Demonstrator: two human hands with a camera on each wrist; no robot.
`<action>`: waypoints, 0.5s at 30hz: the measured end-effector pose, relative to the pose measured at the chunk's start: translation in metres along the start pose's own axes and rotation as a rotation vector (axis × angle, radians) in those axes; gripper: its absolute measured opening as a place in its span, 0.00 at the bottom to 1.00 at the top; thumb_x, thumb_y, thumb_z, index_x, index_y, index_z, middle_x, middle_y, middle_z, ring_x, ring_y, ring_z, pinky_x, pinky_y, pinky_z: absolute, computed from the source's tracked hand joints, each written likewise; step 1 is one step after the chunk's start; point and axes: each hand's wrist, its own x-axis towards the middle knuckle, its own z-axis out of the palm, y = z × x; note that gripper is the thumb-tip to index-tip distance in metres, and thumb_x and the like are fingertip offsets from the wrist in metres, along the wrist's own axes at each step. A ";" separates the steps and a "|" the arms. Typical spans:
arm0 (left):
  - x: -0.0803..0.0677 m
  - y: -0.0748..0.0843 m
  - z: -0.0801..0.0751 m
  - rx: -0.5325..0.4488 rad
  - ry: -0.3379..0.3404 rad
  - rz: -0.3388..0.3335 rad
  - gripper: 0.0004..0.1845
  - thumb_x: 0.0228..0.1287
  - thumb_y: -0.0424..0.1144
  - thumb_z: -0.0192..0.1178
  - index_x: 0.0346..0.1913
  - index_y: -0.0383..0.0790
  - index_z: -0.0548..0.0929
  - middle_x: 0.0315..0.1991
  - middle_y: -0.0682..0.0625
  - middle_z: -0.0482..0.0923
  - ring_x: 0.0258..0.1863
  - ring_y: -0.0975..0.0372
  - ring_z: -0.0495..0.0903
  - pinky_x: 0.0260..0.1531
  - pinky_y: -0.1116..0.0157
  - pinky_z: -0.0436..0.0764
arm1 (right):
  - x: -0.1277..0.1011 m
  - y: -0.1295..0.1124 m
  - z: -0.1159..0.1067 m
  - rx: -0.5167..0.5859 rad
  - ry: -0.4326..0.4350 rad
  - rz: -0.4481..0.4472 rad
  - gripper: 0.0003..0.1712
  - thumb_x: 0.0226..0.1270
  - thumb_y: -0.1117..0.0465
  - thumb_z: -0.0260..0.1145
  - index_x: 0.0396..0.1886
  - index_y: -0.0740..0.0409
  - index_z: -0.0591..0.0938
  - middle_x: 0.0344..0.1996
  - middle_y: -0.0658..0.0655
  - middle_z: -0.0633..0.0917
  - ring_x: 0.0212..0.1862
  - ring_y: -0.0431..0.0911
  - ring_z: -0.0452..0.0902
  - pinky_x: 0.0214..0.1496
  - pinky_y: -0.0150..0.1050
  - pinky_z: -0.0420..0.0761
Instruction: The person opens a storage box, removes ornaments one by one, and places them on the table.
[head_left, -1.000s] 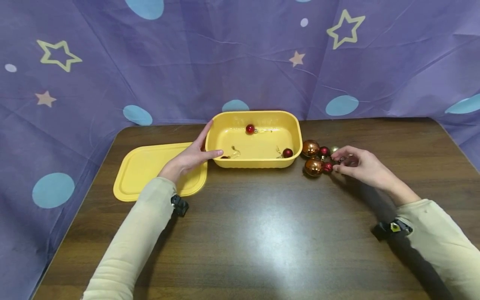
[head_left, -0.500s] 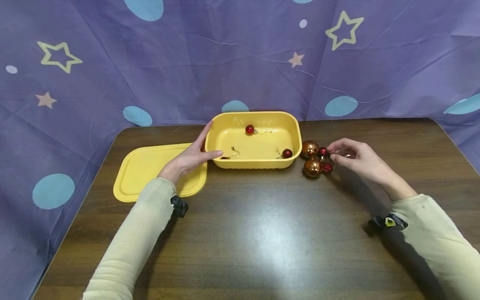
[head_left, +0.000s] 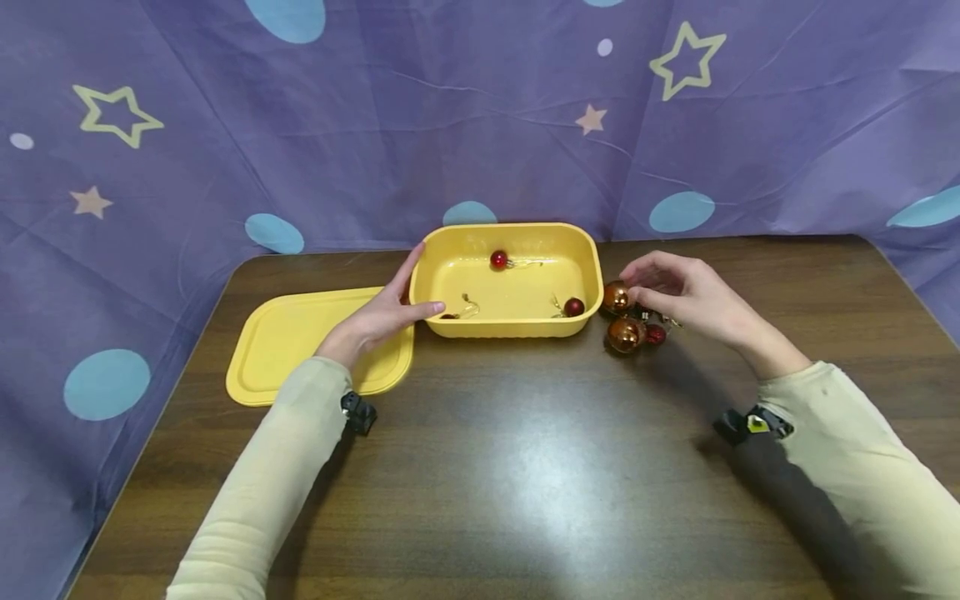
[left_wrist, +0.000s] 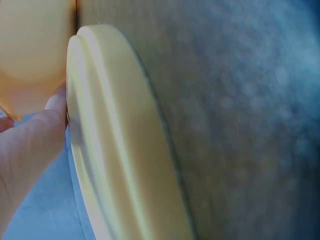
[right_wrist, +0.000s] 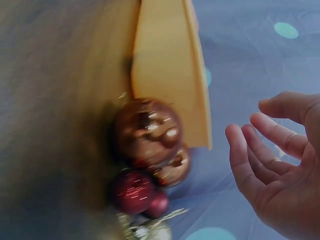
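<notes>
A yellow box [head_left: 592, 250] stands open at the table's far middle, with two red balls [head_left: 499, 259] [head_left: 574, 307] and a darker one [head_left: 450, 315] inside. My left hand [head_left: 416, 287] rests straight-fingered against the box's left end, thumb along its front wall. Right of the box lie two copper balls [head_left: 617, 296] [head_left: 626, 333] and a small red ball [head_left: 656, 334]. My right hand [head_left: 633, 283] hovers just above them, fingers loosely bent and empty. The right wrist view shows that hand [right_wrist: 260, 160] apart from the copper ball [right_wrist: 147, 130].
The yellow lid [head_left: 285, 333] lies flat left of the box, under my left wrist. A small gold ornament [head_left: 670, 319] sits beneath my right hand. The brown table [head_left: 525, 467] stretches toward me. A purple starred cloth [head_left: 480, 125] hangs behind.
My right hand has moved left and slightly up, from the right of the ornaments to above the copper ball beside the box. The left hand has stayed put.
</notes>
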 end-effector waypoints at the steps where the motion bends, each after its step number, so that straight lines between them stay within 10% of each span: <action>1: 0.000 0.000 0.000 -0.002 0.001 -0.002 0.55 0.63 0.32 0.65 0.76 0.68 0.38 0.77 0.50 0.27 0.72 0.52 0.49 0.66 0.60 0.61 | 0.002 -0.004 -0.001 0.004 -0.003 -0.010 0.13 0.66 0.68 0.64 0.50 0.65 0.80 0.44 0.63 0.84 0.41 0.43 0.80 0.41 0.28 0.78; 15: -0.001 0.002 0.002 -0.004 0.008 -0.026 0.53 0.65 0.27 0.60 0.76 0.69 0.38 0.77 0.53 0.28 0.71 0.55 0.51 0.67 0.59 0.60 | 0.029 -0.021 0.014 -0.070 -0.123 -0.126 0.09 0.67 0.68 0.64 0.46 0.63 0.81 0.40 0.59 0.84 0.42 0.46 0.80 0.42 0.30 0.78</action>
